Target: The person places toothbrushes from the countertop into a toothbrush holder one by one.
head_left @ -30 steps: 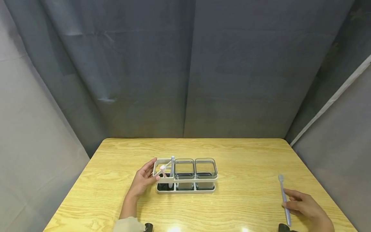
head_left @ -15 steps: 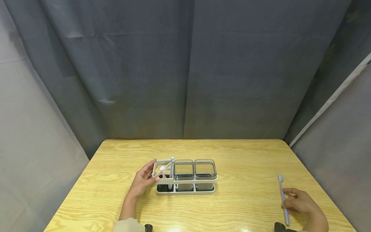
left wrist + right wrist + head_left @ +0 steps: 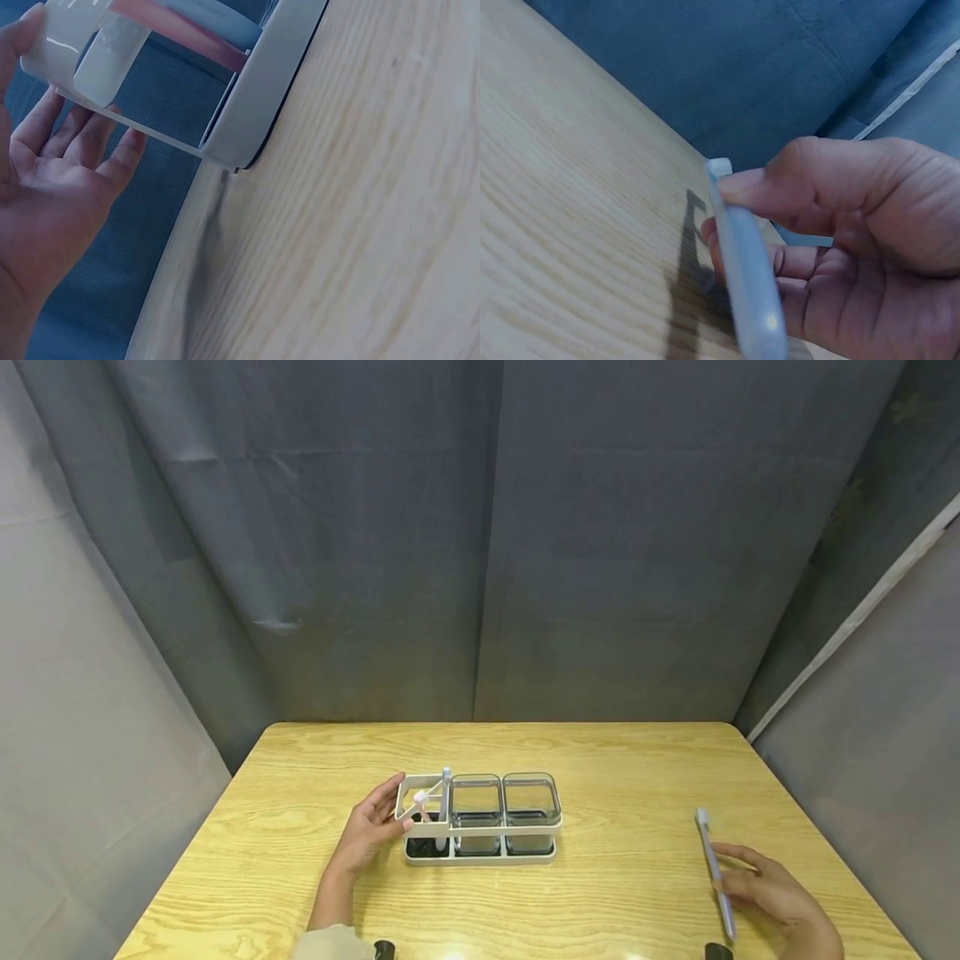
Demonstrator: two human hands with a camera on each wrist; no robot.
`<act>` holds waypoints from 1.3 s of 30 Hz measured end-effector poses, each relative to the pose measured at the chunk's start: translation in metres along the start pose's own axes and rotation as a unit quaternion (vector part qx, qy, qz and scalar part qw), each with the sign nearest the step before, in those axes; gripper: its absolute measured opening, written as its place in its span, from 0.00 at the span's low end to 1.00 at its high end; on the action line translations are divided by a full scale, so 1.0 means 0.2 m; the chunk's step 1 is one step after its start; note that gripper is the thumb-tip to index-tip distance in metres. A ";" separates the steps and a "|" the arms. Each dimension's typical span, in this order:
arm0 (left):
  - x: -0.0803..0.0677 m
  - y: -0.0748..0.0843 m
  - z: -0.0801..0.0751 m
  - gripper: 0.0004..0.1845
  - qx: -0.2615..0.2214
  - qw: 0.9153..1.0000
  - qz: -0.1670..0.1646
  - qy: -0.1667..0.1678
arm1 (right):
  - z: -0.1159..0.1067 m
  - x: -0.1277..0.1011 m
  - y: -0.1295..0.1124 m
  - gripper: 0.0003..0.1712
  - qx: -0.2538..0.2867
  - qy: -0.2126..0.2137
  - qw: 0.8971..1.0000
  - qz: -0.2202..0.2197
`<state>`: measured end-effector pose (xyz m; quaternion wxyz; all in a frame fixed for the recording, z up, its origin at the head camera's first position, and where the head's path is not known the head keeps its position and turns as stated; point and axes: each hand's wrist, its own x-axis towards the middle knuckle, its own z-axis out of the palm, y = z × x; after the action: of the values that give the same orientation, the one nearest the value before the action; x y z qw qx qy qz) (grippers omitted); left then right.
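A white rack (image 3: 480, 847) with three compartments stands mid-table; its left slot holds a pink toothbrush (image 3: 422, 800) and a pale blue one (image 3: 446, 789), the other two hold clear square cups (image 3: 531, 802). My left hand (image 3: 371, 828) rests with straight fingers against the rack's left end (image 3: 97, 52). My right hand (image 3: 765, 893), near the table's front right corner, pinches a lilac-grey toothbrush (image 3: 714, 870) between thumb and fingers (image 3: 795, 225), its head pointing away from me; the handle (image 3: 746, 289) is blurred in the right wrist view.
The wooden table (image 3: 622, 760) is ringed by grey curtains (image 3: 480, 543) at the back and both sides. Bare tabletop lies between the rack and my right hand.
My right hand has lifted the lilac-grey toothbrush and shifted it a little left, toward the rack. The left hand and the rack have stayed put.
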<state>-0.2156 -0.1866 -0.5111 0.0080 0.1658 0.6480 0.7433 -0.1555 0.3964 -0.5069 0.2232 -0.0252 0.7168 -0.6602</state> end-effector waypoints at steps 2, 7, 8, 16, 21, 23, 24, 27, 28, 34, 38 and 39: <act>0.00 0.00 0.00 0.38 0.000 1.000 0.000 0.002 | 0.01 0.00 0.00 0.24 0.012 -0.001 1.000 -0.003; 0.00 0.01 0.00 0.39 0.000 1.000 0.002 0.002 | 0.04 0.01 -0.02 0.25 0.014 0.028 1.000 -0.006; 0.00 0.01 0.00 0.39 -0.003 1.000 0.003 0.000 | 0.05 0.01 -0.02 0.24 0.016 0.034 0.999 -0.005; -0.01 0.01 0.00 0.39 0.004 1.000 -0.003 0.003 | 0.13 0.04 -0.08 0.24 0.030 0.082 0.996 -0.026; 0.00 0.01 0.00 0.39 -0.002 1.000 -0.008 0.008 | 0.18 0.08 -0.10 0.30 0.042 0.086 0.991 -0.091; 0.00 0.01 0.00 0.39 -0.005 1.000 -0.010 0.009 | 0.19 0.10 -0.11 0.32 0.050 0.074 0.989 -0.119; 0.00 0.01 0.00 0.39 -0.006 1.000 -0.011 0.008 | 0.20 0.10 -0.12 0.32 0.051 0.069 0.988 -0.132; 0.00 0.01 0.00 0.39 -0.006 1.000 -0.011 0.008 | 0.22 0.13 -0.14 0.32 0.044 0.063 0.985 -0.156; 0.01 0.01 0.00 0.38 -0.009 1.000 -0.010 0.007 | 0.23 0.13 -0.15 0.31 0.043 0.063 0.984 -0.164; 0.01 0.01 0.00 0.38 -0.015 1.000 -0.001 0.002 | 0.30 0.18 -0.21 0.30 0.032 0.078 0.980 -0.180; 0.01 0.01 0.00 0.38 -0.013 1.000 0.000 0.004 | 0.34 0.23 -0.24 0.31 0.019 0.078 0.981 -0.175; 0.01 0.01 0.00 0.38 -0.013 1.000 -0.001 0.005 | 0.35 0.25 -0.25 0.32 0.014 0.078 0.982 -0.173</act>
<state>-0.2166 -0.1861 -0.5093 0.0077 0.1618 0.6385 0.7524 -0.1875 0.3080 -0.4757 0.0490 -0.0942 0.7076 -0.6986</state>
